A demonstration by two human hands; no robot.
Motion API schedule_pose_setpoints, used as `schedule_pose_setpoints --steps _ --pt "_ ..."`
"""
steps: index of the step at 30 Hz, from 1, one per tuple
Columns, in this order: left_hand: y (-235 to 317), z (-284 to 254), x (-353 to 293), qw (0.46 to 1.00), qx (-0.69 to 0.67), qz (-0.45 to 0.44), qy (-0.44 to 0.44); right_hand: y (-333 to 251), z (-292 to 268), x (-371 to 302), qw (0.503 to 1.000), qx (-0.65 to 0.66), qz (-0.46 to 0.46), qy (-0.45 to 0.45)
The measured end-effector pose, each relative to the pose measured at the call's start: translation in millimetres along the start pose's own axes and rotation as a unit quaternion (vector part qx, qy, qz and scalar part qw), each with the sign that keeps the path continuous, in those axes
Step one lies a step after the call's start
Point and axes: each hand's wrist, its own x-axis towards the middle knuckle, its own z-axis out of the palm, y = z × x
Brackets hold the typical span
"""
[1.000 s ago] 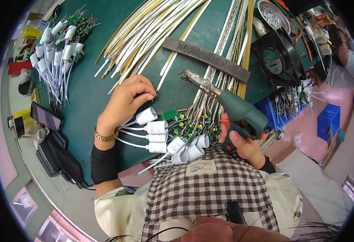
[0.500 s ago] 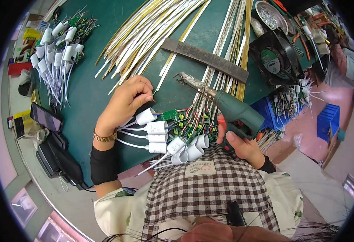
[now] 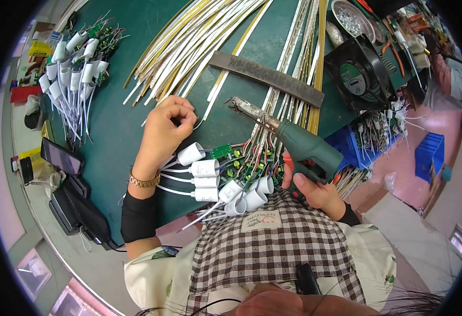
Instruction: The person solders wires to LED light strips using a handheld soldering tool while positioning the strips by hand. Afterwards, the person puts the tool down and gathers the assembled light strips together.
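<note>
My right hand [image 3: 318, 192] grips a green pistol-shaped soldering gun [image 3: 307, 145] by its handle, a finger at the red trigger. Its worn metal tip points up and left, over the green tabletop. My left hand [image 3: 167, 126] is closed in a pinch beside the ends of the light strips; a thin pale end shows by the fingertips, too small to name. Below it lie several white plastic cups [image 3: 205, 168] with white cables. Small green circuit boards [image 3: 222, 151] with coloured wires lie beside the cups. Narrow white and yellow strips [image 3: 199, 45] fan out beyond my hands.
A dark flat bar [image 3: 268, 79] lies across the strips. On the right stand a black fan [image 3: 358, 73] and a metal dish [image 3: 353, 21]. Another bundle of white cups [image 3: 75, 79] lies far left, above a phone [image 3: 61, 156]. Blue bins [image 3: 429, 155] are at the right; another person sits beyond.
My left hand has shifted slightly, its fingers curling tighter near the strip ends, and the wrist has moved right. The soldering gun in my right hand has barely moved.
</note>
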Motion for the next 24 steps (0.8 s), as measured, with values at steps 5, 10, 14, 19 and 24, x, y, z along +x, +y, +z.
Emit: schedule_pose_setpoints --steps 5,10,14,19,24 --pt "-2.5 2.7 -1.0 0.999 0.029 0.031 -0.008 -0.3 2.3 1.1 1.000 -0.004 -0.007 0.005" --pt "4.2 3.4 -1.2 0.993 0.083 0.072 -0.038 -1.5 2.8 3.4 1.000 -0.013 -0.006 -0.006" --pt "2.4 5.5 0.1 0.992 0.088 0.078 -0.035 -1.2 2.2 7.8 0.999 -0.016 -0.022 -0.032" --pt "4.5 9.4 0.8 0.993 0.088 0.071 -0.020 2.7 3.1 6.7 0.999 0.003 -0.020 -0.029" --pt "9.8 17.7 -3.3 0.982 0.174 0.071 -0.013 2.2 1.5 8.4 0.999 0.010 -0.013 -0.043"
